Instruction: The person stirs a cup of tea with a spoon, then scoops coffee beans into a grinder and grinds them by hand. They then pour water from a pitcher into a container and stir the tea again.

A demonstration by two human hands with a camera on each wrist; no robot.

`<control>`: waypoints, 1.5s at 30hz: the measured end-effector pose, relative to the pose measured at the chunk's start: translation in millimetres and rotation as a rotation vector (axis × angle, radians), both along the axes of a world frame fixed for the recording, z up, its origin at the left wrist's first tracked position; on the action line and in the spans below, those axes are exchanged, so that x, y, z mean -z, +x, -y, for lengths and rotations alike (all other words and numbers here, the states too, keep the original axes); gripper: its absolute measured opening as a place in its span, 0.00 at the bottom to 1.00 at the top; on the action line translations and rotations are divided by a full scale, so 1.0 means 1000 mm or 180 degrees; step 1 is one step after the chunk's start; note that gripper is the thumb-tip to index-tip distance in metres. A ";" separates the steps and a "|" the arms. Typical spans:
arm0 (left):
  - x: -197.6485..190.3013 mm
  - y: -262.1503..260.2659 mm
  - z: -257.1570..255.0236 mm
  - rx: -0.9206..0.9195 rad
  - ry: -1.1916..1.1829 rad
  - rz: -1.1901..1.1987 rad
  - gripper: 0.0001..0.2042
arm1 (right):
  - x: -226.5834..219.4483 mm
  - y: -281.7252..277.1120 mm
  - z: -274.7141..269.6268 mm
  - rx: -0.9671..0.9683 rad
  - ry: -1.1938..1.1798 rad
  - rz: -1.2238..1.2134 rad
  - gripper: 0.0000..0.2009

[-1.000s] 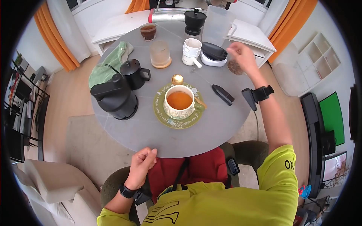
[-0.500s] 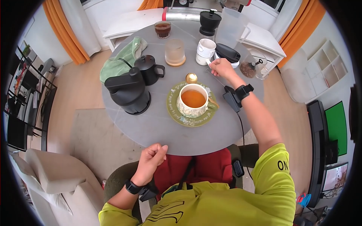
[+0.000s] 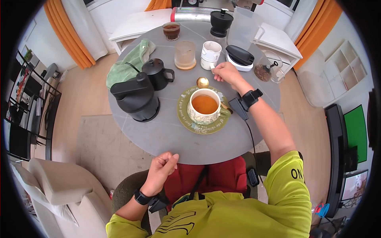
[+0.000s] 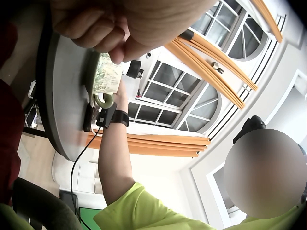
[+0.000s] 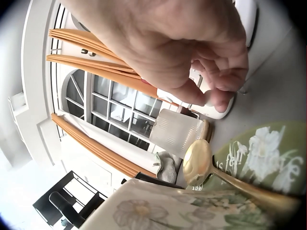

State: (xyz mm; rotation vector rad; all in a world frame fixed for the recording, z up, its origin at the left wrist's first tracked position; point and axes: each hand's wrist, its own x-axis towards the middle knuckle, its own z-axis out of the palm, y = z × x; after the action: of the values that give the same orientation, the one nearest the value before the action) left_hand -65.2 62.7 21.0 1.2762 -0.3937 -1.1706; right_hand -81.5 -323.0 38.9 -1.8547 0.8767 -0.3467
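Observation:
My right hand (image 3: pixel 229 74) pinches the short handle of a white two-tier cup (image 3: pixel 211 50) at the back of the round table. Its fingertips and thumb meet at the handle in the right wrist view, where the hand hides much of the cup. Below it stands a floral teacup (image 3: pixel 204 105) of amber drink on a green saucer (image 3: pixel 186 123), with a gold spoon (image 3: pixel 202 82) whose bowl juts out beyond the saucer's far rim. At the table's near edge my left hand (image 3: pixel 162 168) idles, fingers loosely curled around nothing.
Left on the table are a black kettle (image 3: pixel 135 99), a black pot (image 3: pixel 155 75) and a green cloth (image 3: pixel 127 65). Close by the white cup stand a ribbed tumbler (image 3: pixel 185 55), a white scale with a black top (image 3: pixel 240 57), a grinder (image 3: pixel 221 23) and a jar of beans (image 3: pixel 262 71).
My right hand came from the jar at the right to the white cup and took its handle. The cup has since shifted slightly left, toward the tumbler. The left hand stays at the table edge.

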 end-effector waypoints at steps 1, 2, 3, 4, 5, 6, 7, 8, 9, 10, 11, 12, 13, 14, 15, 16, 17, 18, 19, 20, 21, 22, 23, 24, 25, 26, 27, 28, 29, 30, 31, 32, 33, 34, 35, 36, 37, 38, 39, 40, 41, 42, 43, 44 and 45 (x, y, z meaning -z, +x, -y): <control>0.000 0.000 0.001 -0.0014 0.0026 -0.0004 0.15 | 0.001 0.001 0.000 -0.0058 0.0004 0.0015 0.09; 0.001 -0.001 0.000 0.0004 0.0030 -0.0007 0.15 | 0.002 0.000 0.000 -0.0116 0.0012 0.0029 0.10; 0.002 0.000 0.000 -0.0026 0.0005 -0.0038 0.15 | 0.002 -0.002 0.002 -0.0098 0.0020 0.0028 0.10; 0.003 0.000 0.000 -0.0058 -0.0020 -0.0066 0.15 | 0.001 -0.003 0.003 -0.0152 -0.0092 -0.0055 0.11; 0.004 0.000 0.000 -0.0046 -0.0009 -0.0066 0.15 | 0.000 -0.004 0.004 -0.0209 -0.0202 -0.0138 0.13; 0.003 0.001 0.000 -0.0054 -0.0012 -0.0054 0.15 | 0.000 -0.005 0.011 -0.0203 -0.0195 -0.0139 0.13; 0.003 0.000 0.000 -0.0068 -0.0020 -0.0044 0.15 | -0.001 -0.007 0.025 0.0106 -0.0921 -0.0121 0.15; 0.003 0.000 0.000 -0.0071 -0.0019 -0.0052 0.15 | -0.007 -0.011 0.033 0.0412 -0.1648 -0.0104 0.17; 0.002 -0.001 0.000 -0.0081 -0.0015 -0.0057 0.15 | -0.016 -0.018 0.043 0.0580 -0.1725 -0.0158 0.18; 0.002 0.000 0.000 -0.0087 -0.0010 -0.0060 0.15 | -0.032 -0.025 0.048 0.0754 -0.1800 -0.0210 0.20; 0.004 -0.001 0.000 -0.0083 -0.0009 -0.0065 0.15 | -0.037 -0.030 0.056 0.0755 -0.1799 -0.0217 0.20; 0.005 0.000 0.000 -0.0078 -0.0003 -0.0077 0.15 | -0.041 -0.036 0.065 0.0747 -0.2097 -0.0282 0.23; 0.006 -0.001 0.000 -0.0070 0.0002 -0.0087 0.15 | -0.044 -0.041 0.075 0.0738 -0.2395 -0.0348 0.25; 0.006 -0.001 0.001 -0.0062 0.0001 -0.0090 0.15 | -0.042 -0.046 0.089 0.0745 -0.2395 -0.0353 0.25; 0.007 -0.001 0.001 -0.0072 0.0021 -0.0079 0.15 | -0.037 -0.048 0.101 0.0481 -0.2701 -0.0486 0.28; 0.007 -0.001 0.001 -0.0085 0.0040 -0.0067 0.15 | -0.037 -0.048 0.102 0.0210 -0.3002 -0.0616 0.31; 0.007 0.000 0.001 -0.0087 0.0041 -0.0064 0.15 | -0.038 -0.049 0.103 0.0209 -0.3001 -0.0612 0.31; 0.007 0.000 0.001 -0.0087 0.0042 -0.0070 0.15 | -0.040 -0.050 0.105 -0.0065 -0.2910 -0.0916 0.34; 0.007 0.001 0.001 -0.0086 0.0044 -0.0077 0.15 | -0.042 -0.050 0.106 -0.0340 -0.2810 -0.1218 0.37; 0.008 0.001 0.001 -0.0090 0.0048 -0.0074 0.15 | -0.041 -0.048 0.107 -0.0343 -0.2808 -0.1214 0.37; 0.008 0.001 0.001 -0.0097 0.0057 -0.0076 0.15 | -0.042 -0.046 0.108 -0.0417 -0.2629 -0.1357 0.40; 0.008 0.001 0.001 -0.0103 0.0065 -0.0078 0.15 | -0.042 -0.044 0.112 -0.0490 -0.2450 -0.1499 0.43; 0.008 0.002 0.001 -0.0105 0.0067 -0.0076 0.15 | -0.043 -0.041 0.116 -0.0491 -0.2449 -0.1496 0.43; 0.007 0.003 0.001 -0.0090 0.0103 -0.0055 0.15 | -0.043 -0.039 0.121 -0.0510 -0.2162 -0.1584 0.44; 0.008 0.003 0.001 -0.0077 0.0140 -0.0036 0.15 | -0.046 -0.036 0.118 -0.0529 -0.1874 -0.1669 0.46; 0.008 0.004 0.001 -0.0083 0.0142 -0.0038 0.15 | -0.050 -0.036 0.116 -0.0536 -0.1874 -0.1669 0.46; 0.009 0.004 0.001 -0.0115 0.0110 -0.0078 0.15 | -0.054 -0.037 0.114 -0.0535 -0.1662 -0.1695 0.47; 0.009 0.004 0.001 -0.0146 0.0079 -0.0118 0.15 | -0.057 -0.037 0.111 -0.0532 -0.1449 -0.1721 0.48; 0.009 0.004 0.001 -0.0147 0.0084 -0.0122 0.15 | -0.056 -0.036 0.114 -0.0536 -0.1443 -0.1724 0.48; 0.009 0.004 0.001 -0.0142 0.0102 -0.0108 0.15 | -0.057 -0.034 0.119 -0.0652 -0.1506 -0.1837 0.49; 0.008 0.004 0.002 -0.0137 0.0120 -0.0093 0.15 | -0.058 -0.033 0.120 -0.0769 -0.1567 -0.1949 0.51; 0.009 0.004 0.001 -0.0138 0.0125 -0.0094 0.15 | -0.057 -0.032 0.120 -0.0772 -0.1563 -0.1949 0.51; 0.009 0.005 0.001 -0.0135 0.0119 -0.0138 0.15 | -0.057 -0.030 0.121 -0.0761 -0.1605 -0.2084 0.52; 0.009 0.006 0.001 -0.0134 0.0112 -0.0182 0.15 | -0.059 -0.028 0.117 -0.0752 -0.1647 -0.2218 0.53; 0.009 0.006 0.002 -0.0139 0.0118 -0.0182 0.15 | -0.062 -0.026 0.114 -0.0758 -0.1643 -0.2216 0.53; 0.009 0.007 0.002 -0.0142 0.0098 -0.0206 0.15 | -0.066 -0.025 0.111 -0.0753 -0.1597 -0.2381 0.54; 0.009 0.007 0.002 -0.0146 0.0079 -0.0233 0.15 | -0.068 -0.023 0.109 -0.0749 -0.1549 -0.2547 0.54; 0.009 0.008 0.002 -0.0152 0.0088 -0.0234 0.15 | -0.065 -0.021 0.117 -0.0758 -0.1543 -0.2546 0.54; 0.008 0.008 0.002 -0.0157 0.0106 -0.0271 0.15 | -0.061 -0.018 0.130 -0.0936 -0.1593 -0.2602 0.55; 0.008 0.009 0.003 -0.0160 0.0123 -0.0308 0.15 | -0.061 -0.015 0.132 -0.1111 -0.1644 -0.2658 0.55; 0.008 0.009 0.003 -0.0159 0.0129 -0.0310 0.15 | -0.061 -0.014 0.133 -0.1113 -0.1638 -0.2659 0.55; 0.008 0.009 0.003 -0.0167 0.0143 -0.0315 0.15 | -0.063 -0.012 0.135 -0.1118 -0.1536 -0.2772 0.58; 0.009 0.009 0.003 -0.0175 0.0155 -0.0318 0.15 | -0.065 -0.011 0.135 -0.1120 -0.1436 -0.2883 0.61; 0.009 0.010 0.003 -0.0174 0.0158 -0.0319 0.15 | -0.068 -0.012 0.135 -0.1120 -0.1433 -0.2883 0.61; 0.009 0.010 0.003 -0.0173 0.0149 -0.0327 0.15 | -0.069 -0.012 0.134 -0.1163 -0.1420 -0.2845 0.61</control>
State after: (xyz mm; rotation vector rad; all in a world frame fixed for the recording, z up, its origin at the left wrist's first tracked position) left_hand -55.6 59.9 11.9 1.2539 -0.2557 -1.1996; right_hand -93.3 -456.9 107.7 -2.5815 1.0512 0.6190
